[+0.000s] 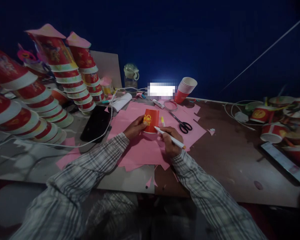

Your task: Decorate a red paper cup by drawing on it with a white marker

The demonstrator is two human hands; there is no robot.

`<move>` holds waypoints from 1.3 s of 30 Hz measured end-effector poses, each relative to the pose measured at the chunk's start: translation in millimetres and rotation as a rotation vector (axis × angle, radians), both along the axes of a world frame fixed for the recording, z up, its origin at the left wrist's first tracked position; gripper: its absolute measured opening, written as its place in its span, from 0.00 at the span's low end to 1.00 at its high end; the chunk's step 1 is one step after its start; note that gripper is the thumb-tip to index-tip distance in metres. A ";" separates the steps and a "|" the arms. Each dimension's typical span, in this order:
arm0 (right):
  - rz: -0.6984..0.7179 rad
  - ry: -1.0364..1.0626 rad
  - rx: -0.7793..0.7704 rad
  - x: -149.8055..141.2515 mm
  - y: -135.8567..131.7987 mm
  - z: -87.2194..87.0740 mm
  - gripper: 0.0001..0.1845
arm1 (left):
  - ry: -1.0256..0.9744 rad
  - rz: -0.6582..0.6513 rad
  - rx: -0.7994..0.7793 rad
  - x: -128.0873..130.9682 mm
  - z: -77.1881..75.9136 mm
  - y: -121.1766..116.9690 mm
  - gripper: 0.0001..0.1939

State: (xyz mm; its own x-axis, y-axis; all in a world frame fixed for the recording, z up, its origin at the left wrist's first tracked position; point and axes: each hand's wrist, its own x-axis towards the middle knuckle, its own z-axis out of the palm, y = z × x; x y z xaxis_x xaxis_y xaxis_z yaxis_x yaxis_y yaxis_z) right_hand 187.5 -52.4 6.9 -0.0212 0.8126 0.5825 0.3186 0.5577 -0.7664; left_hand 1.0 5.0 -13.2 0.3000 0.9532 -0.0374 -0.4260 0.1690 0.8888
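Note:
My left hand point(135, 128) grips a red paper cup point(153, 118) by its left side, fingers closed around it. Yellow lettering shows on the cup's face, and it is held above pink paper sheets point(132, 151). In my right hand point(172, 142) is a white marker point(173, 138) with an orange end, held like a pen. The marker's tip meets or nearly meets the cup's lower right part; I cannot tell if they touch. Just behind the right hand lies a yellow marker cap point(162, 120). Black-handled scissors point(183, 126) rest on the paper to the right.
Towers of stacked red cups point(72, 83) with pink paper tops stand at left. Near them lie a black phone point(96, 124) and a white cable point(112, 113). Nested cups point(186, 88) lean at the back, beside a bright blurred light. Decorated cups point(273, 131) and another phone point(285, 163) sit at right.

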 end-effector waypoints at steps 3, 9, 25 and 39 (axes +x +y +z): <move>0.030 0.019 -0.001 2.0 0.1 0.4 0.19 | 0.002 0.000 0.003 -0.1 -0.1 -0.2 0.30; 0.081 -0.045 0.085 2.9 0.6 -2.7 0.16 | -0.015 0.005 -0.003 -0.6 0.6 1.2 0.31; 0.076 0.014 -0.012 3.9 -0.7 4.2 0.19 | -0.009 0.009 0.008 1.2 5.7 -1.6 0.30; 0.043 0.130 -0.095 2.8 -0.1 2.1 0.20 | -0.003 0.011 -0.019 -0.7 11.9 -2.7 0.30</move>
State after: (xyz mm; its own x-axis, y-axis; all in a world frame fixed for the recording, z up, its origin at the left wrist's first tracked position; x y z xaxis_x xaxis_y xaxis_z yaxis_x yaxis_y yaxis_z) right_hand 190.3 -52.5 9.1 0.0139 0.8640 0.5034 0.1909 0.4919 -0.8495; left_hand 0.3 2.2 -1.3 0.2897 0.9556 -0.0545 -0.4308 0.1810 0.8841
